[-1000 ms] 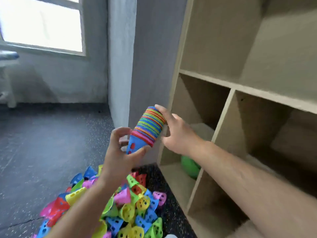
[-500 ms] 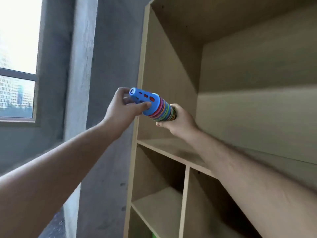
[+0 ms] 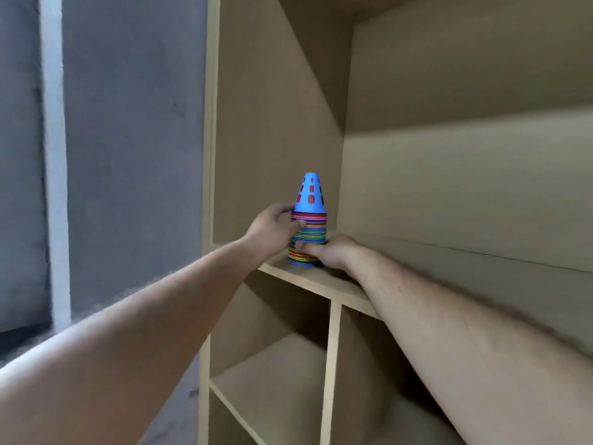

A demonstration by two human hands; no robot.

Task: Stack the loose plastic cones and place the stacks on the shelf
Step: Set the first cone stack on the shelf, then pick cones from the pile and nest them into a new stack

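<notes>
A tall stack of plastic cones [image 3: 309, 213], topped by a blue cone with holes and banded in many colours below, stands upright on the wooden shelf [image 3: 324, 281] near its left corner. My left hand [image 3: 272, 231] grips the upper rings of the stack from the left, thumb across the front. Low on the stack's right side, my right hand [image 3: 333, 252] holds the bottom rings, with its thumb lying along the front.
The shelf unit's left side panel [image 3: 256, 123] rises right behind the stack. Open compartments lie below, split by a vertical divider [image 3: 329, 364]. A grey wall [image 3: 128, 139] and a white window frame [image 3: 54, 155] are to the left.
The stack went from held sideways in the air to standing upright on the shelf. Both hands moved forward and down with it and still hold it.
</notes>
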